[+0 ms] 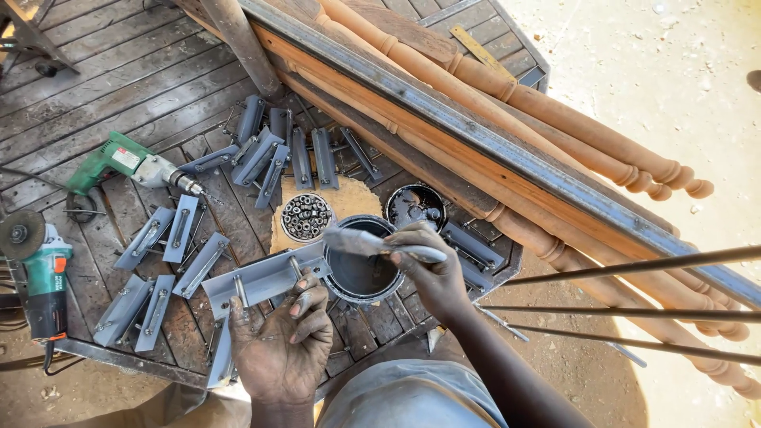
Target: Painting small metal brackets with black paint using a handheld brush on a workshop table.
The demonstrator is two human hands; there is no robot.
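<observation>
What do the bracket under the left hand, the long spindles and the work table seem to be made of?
Bracket: looks like metal, flat grey painted plate with a welded pin, held down by the left hand. Spindles: turned wood, bare orange-brown, ringed profiles and grain. Table: weathered, paint-stained wooden planks with gaps between, apparently edged by a metal frame. The right hand holds a grey-coated brush.

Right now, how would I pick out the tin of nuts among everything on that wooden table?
Find the green drill on the wooden table, then look right to the paint can below the brush. The small round tin sits just up-left of that can. It alone is packed with metal nuts; the two cans hold dark paint.
</observation>
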